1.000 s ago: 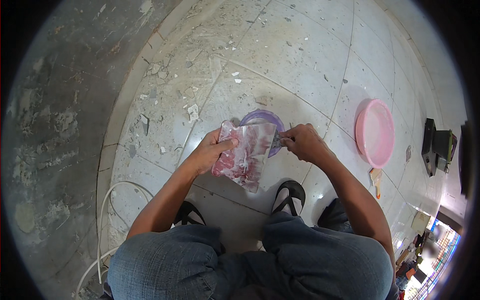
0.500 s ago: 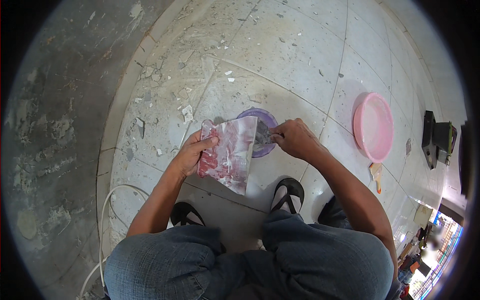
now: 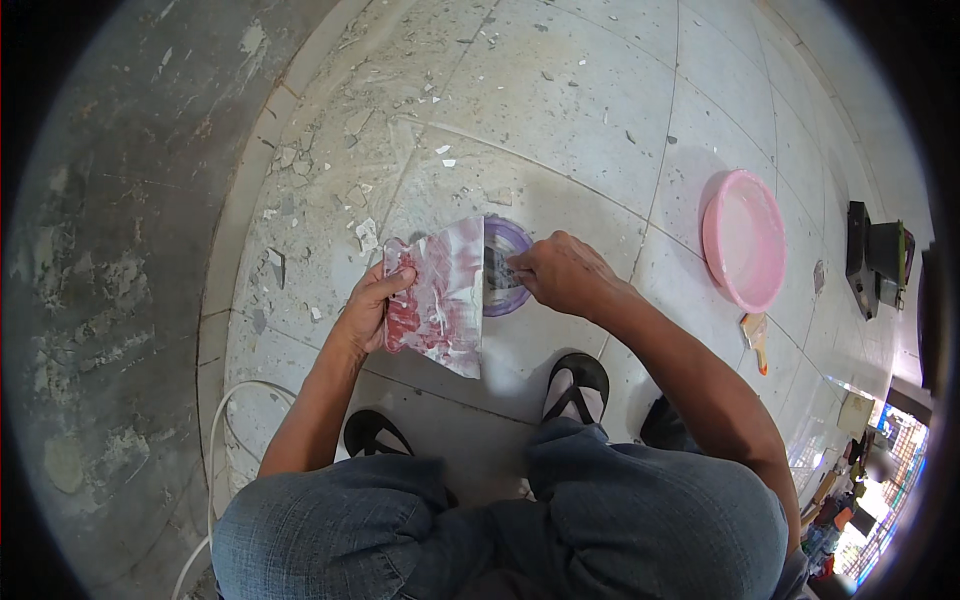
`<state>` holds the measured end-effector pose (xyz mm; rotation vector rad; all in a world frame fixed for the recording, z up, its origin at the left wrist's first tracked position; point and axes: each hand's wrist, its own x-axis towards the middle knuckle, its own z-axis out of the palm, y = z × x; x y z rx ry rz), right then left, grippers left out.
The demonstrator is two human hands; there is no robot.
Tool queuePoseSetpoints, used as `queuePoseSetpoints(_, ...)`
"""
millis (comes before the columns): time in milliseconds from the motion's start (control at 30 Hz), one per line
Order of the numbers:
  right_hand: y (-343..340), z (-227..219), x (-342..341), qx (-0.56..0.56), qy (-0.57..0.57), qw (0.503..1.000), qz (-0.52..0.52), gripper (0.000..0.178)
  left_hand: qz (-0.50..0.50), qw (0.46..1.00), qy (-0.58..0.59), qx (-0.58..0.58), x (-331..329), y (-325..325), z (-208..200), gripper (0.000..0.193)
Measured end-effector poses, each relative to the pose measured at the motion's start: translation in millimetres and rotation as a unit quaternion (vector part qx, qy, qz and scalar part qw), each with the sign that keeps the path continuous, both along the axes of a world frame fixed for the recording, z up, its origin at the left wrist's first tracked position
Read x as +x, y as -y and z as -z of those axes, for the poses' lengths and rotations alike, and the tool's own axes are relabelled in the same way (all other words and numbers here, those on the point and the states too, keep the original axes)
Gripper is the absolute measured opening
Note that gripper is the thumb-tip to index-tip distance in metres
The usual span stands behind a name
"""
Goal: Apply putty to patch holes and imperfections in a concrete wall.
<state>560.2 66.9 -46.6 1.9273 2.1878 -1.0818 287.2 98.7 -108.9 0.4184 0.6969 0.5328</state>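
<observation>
Red-smeared tile [image 3: 440, 295] gripped by left hand [image 3: 368, 308] fingers; right hand [image 3: 560, 272] fingers pinch scraper [image 3: 497, 270] over purple bowl [image 3: 510, 262].

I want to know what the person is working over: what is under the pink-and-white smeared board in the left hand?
Under the board sits a round purple container on the tiled floor. Only its right part shows. The board covers its left side, and the right hand holds a dark tool over it.

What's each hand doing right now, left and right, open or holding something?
Left hand: closed on the edge of a red-and-white smeared flat board.
Right hand: closed on a small dark tool, over a purple container.
</observation>
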Motion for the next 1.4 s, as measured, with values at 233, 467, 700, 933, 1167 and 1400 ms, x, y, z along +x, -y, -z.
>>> queuePoseSetpoints(233,9.3,-12.3,22.7,0.008,-0.123,0.991,0.058,0.026,-0.078,0.996,-0.036,-0.005,-11.6,-9.4,-9.1,0.032)
queuePoseSetpoints(467,45.7,-15.5,43.8,-0.070,-0.252,0.948,0.184,0.021,-0.141,0.988,-0.060,-0.016,-10.9,-14.7,-9.7,0.023)
queuePoseSetpoints(700,65.4,-33.1,16.2,0.078,-0.379,0.903,0.188,0.017,-0.118,0.993,-0.020,-0.012,3.3,-20.2,-44.0,0.021)
queuePoseSetpoints(933,44.6,-66.8,-5.7,0.312,-0.251,0.916,0.015,0.038,-0.097,0.995,0.016,0.012,7.6,-22.1,-83.7,0.024)
queuePoseSetpoints(1167,32.7,-72.5,6.0,0.377,-0.131,0.913,-0.090,0.049,-0.101,0.993,0.017,0.057,-13.3,-27.0,-100.4,0.030)
queuePoseSetpoints(1400,46.9,-65.5,20.3,0.249,-0.250,0.931,0.091,0.022,-0.153,0.980,0.009,0.128,-28.7,-41.4,-119.3,0.029)
